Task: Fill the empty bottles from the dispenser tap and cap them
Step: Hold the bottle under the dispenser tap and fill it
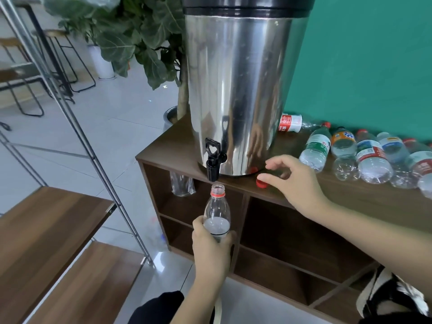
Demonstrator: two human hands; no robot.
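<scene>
Dispenser (236,90): stands on the desk (350,195), tap (213,160) over the near edge.
Waiting bottles (364,157): lie right, seemingly unfilled.
Held bottle (217,213): under the tap, partly filled, uncapped.
Left hand (211,244): wrapped round that bottle.
Right hand (289,181): fingers apart, reaching at the red cap (260,183).

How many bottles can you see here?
7 bottles: one in the left hand under the tap, one lying behind the dispenser, five side by side on the cabinet top; more may be cut off at right.
</scene>
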